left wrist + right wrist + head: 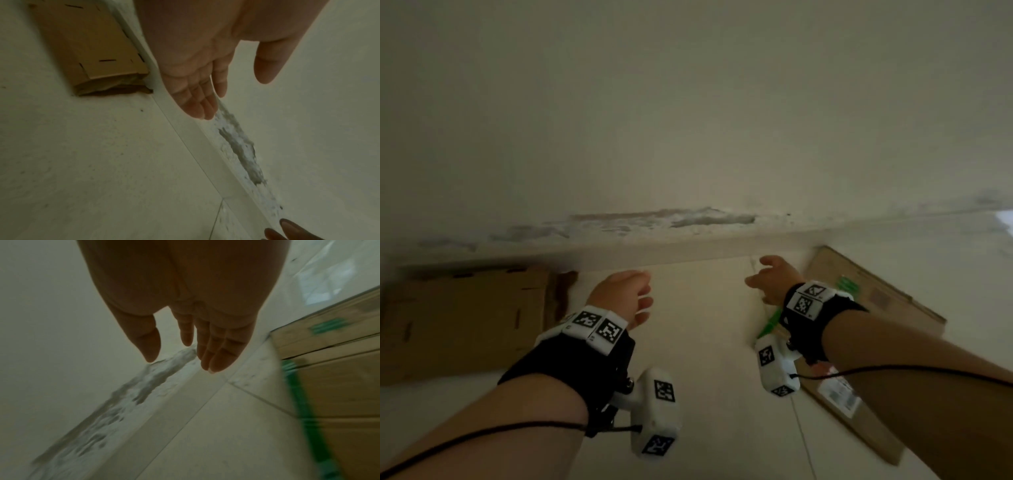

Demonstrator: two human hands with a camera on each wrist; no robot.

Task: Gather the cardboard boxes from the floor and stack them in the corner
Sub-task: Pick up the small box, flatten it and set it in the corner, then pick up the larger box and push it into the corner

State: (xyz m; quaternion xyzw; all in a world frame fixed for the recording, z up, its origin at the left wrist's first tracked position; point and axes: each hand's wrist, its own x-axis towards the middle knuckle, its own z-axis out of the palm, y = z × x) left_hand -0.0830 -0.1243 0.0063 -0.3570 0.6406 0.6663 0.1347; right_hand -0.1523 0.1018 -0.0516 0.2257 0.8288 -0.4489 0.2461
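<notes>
A plain flattened cardboard box (458, 318) lies on the floor at the left, against the skirting; the left wrist view shows this plain box (90, 48) too. A second cardboard box (873, 308) with green print and a white label lies at the right, seen close as the printed box (337, 386) in the right wrist view. My left hand (626, 294) hovers above bare floor between them, fingers straight, holding nothing. My right hand (770, 277) hangs just left of the printed box, fingers relaxed and empty. In the wrist views the left hand (205, 91) and right hand (185, 344) both show loose, empty fingers.
A white wall (688, 102) fills the upper view, with a patch of chipped plaster (671, 219) above the skirting board (688, 246). Pale floor tiles (705, 394) stretch between the two boxes. A bright window reflection (1005, 219) shows at the far right.
</notes>
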